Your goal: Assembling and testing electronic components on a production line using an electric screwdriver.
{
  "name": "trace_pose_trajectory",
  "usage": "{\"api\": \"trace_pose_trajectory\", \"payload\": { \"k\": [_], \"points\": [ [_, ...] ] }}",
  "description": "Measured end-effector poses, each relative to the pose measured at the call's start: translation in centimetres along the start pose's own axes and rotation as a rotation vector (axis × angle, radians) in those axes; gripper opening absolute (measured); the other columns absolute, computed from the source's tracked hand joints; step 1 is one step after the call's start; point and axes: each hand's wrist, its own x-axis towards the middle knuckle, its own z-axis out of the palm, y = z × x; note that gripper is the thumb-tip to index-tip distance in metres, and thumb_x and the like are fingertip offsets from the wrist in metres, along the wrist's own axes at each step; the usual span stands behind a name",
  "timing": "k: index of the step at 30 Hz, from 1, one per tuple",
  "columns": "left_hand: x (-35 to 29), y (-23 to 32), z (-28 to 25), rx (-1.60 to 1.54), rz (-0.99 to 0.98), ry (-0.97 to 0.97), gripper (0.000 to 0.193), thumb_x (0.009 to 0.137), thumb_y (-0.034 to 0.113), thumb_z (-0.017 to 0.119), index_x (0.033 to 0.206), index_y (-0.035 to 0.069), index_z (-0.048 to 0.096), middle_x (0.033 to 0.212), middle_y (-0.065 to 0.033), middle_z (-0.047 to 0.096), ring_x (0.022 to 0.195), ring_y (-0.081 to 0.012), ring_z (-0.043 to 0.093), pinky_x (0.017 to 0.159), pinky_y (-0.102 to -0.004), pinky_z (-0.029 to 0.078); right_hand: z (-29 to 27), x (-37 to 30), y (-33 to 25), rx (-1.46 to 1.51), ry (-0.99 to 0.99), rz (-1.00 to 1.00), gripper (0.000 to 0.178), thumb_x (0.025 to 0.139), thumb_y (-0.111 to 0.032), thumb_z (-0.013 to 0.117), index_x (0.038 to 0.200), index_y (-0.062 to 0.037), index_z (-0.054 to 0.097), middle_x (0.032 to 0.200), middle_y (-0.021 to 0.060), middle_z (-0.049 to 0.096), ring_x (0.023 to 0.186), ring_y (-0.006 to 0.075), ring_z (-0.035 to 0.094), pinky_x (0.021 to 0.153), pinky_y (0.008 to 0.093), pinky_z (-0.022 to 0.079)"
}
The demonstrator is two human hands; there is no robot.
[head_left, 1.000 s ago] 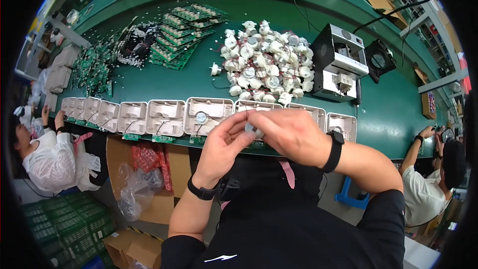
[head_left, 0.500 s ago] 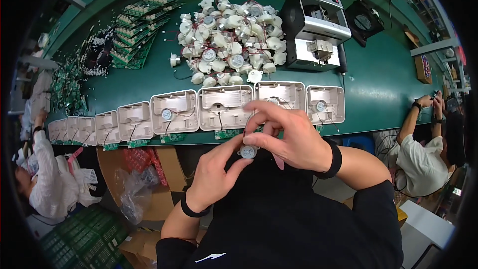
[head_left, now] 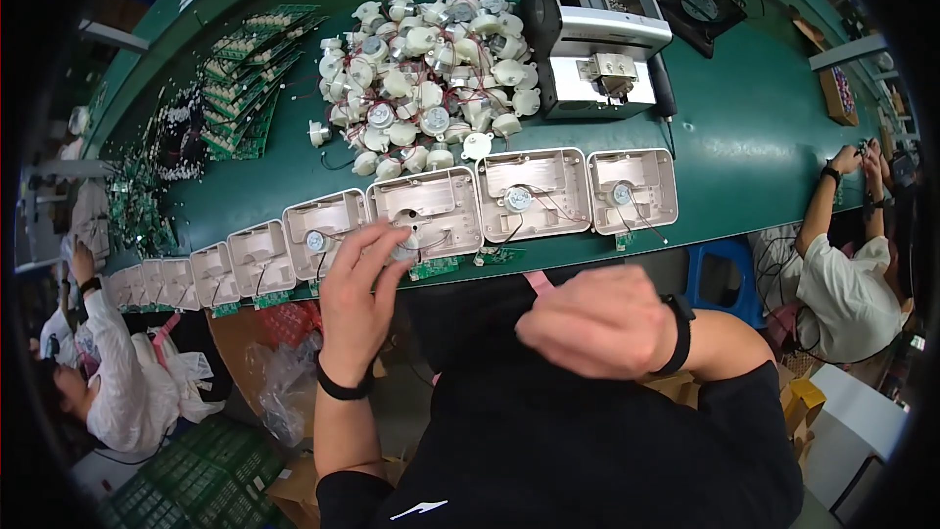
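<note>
My left hand (head_left: 360, 284) reaches over the front edge of a white plastic housing (head_left: 446, 198). Its thumb and fingers pinch a small round motor (head_left: 405, 245) at the housing's near left part. Beside it, my right hand (head_left: 599, 321) is raised in front of the bench edge, slightly blurred. Its fingers are curled in, and whatever lies inside them is hidden. To the right, two more housings each have a silver motor (head_left: 517, 199) inside with thin wires. Another motor (head_left: 316, 241) sits in the housing to the left. Green circuit boards (head_left: 434, 268) hang at the housings' front edges.
A large heap of motors with white caps (head_left: 421, 78) lies behind the row. A grey and black machine (head_left: 597, 34) stands at the back right, near a black fan (head_left: 697, 5). Stacked circuit boards (head_left: 240, 98) lie at left. Co-workers sit on both sides.
My hands have parted. The left has carried the motor from in front of me to the housing; the right has moved right and closed. The whole view has shifted and turned slightly.
</note>
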Motion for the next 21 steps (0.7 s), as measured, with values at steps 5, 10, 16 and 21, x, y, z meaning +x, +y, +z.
{"api": "trace_pose_trajectory", "payload": {
  "k": [5, 10, 16, 21],
  "points": [
    [1.3, -1.2, 0.6, 0.212, 0.113, -0.048, 0.032, 0.082, 0.004, 0.076, 0.113, 0.009, 0.072, 0.116, -0.0070, 0.069, 0.122, -0.0322, 0.061, 0.099, -0.0437, 0.049, -4.0, -0.5, 1.9, -0.190, 0.156, 0.178, 0.021, 0.076, 0.007, 0.078, 0.095, 0.0012, 0.068, 0.084, 0.0104, 0.069, 0.064, 0.0197, 0.066, 0.057, 0.0288, 0.054],
    [2.0, -1.5, 1.3, 0.319, 0.138, -0.013, 0.031, 0.082, 0.005, 0.076, 0.112, 0.010, 0.072, 0.115, -0.0065, 0.070, 0.125, -0.0310, 0.059, 0.103, -0.0442, 0.046, -7.6, -1.8, 4.6, -0.402, 0.254, 0.401, 0.017, 0.082, 0.005, 0.075, 0.097, 0.0009, 0.069, 0.086, 0.0097, 0.070, 0.067, 0.0165, 0.065, 0.064, 0.0267, 0.052],
    [2.5, -1.2, 1.3, 0.334, 0.108, -0.007, 0.035, 0.081, 0.004, 0.075, 0.115, 0.008, 0.070, 0.114, -0.0073, 0.070, 0.124, -0.0309, 0.059, 0.103, -0.0452, 0.045, -11.6, -2.8, 10.8, -0.535, 0.299, 0.697, 0.027, 0.091, -0.009, 0.074, 0.114, 0.0021, 0.067, 0.098, 0.0099, 0.070, 0.082, 0.0146, 0.066, 0.075, 0.0291, 0.053],
    [2.1, -1.1, 1.5, 0.387, 0.125, 0.016, 0.038, 0.081, 0.005, 0.075, 0.119, 0.007, 0.068, 0.114, -0.0081, 0.070, 0.123, -0.0310, 0.059, 0.103, -0.0451, 0.046, -14.0, -3.5, 20.1, -0.518, 0.267, 0.910, 0.052, 0.101, -0.039, 0.065, 0.135, 0.0000, 0.058, 0.110, 0.0131, 0.069, 0.103, 0.0171, 0.064, 0.089, 0.0328, 0.051]
  ]
}}
